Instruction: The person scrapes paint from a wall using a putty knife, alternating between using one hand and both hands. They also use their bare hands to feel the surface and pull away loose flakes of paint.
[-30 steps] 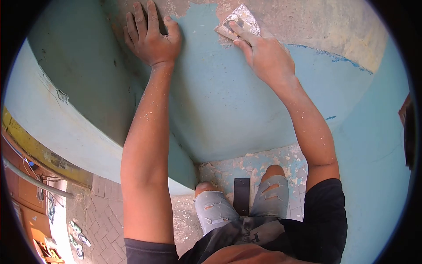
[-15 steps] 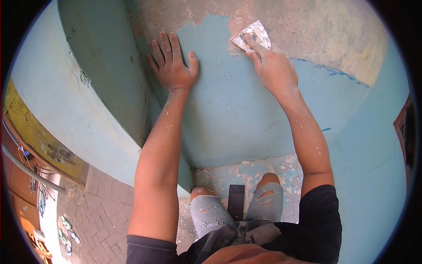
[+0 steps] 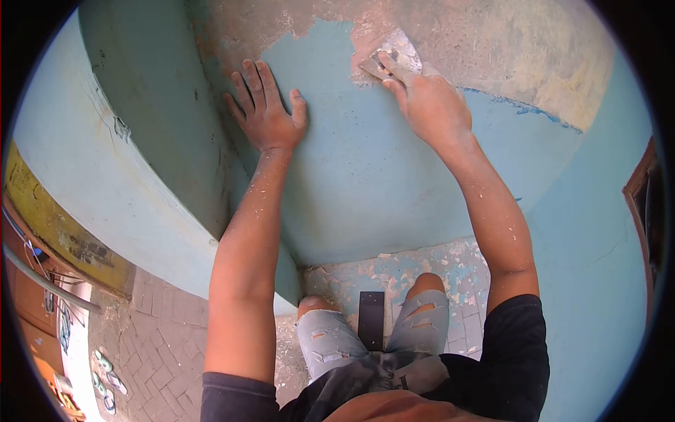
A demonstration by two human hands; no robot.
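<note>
My right hand (image 3: 432, 105) grips a putty knife (image 3: 402, 53) whose wide metal blade is spotted with pale residue. The blade lies against the wall (image 3: 365, 155), next to the ragged edge where blue paint meets bare, brownish plaster (image 3: 485, 42). My index finger stretches along the blade, and the handle is hidden in my palm. Flat on the blue paint to the left rests my left hand (image 3: 271, 112), fingers spread and nothing in it. Small pale flakes cling to both forearms.
A blue side wall with a chipped edge (image 3: 121, 128) rises at the left. Paint chips litter the ledge (image 3: 380, 267) below, near my knees. A dark flat strip (image 3: 371, 320) lies between my legs. Sandals (image 3: 105, 380) sit on the paving at lower left.
The view has shifted slightly, so most things appear a little further left. The putty knife blade has tilted a little against the wall; my left hand stays pressed on it.
</note>
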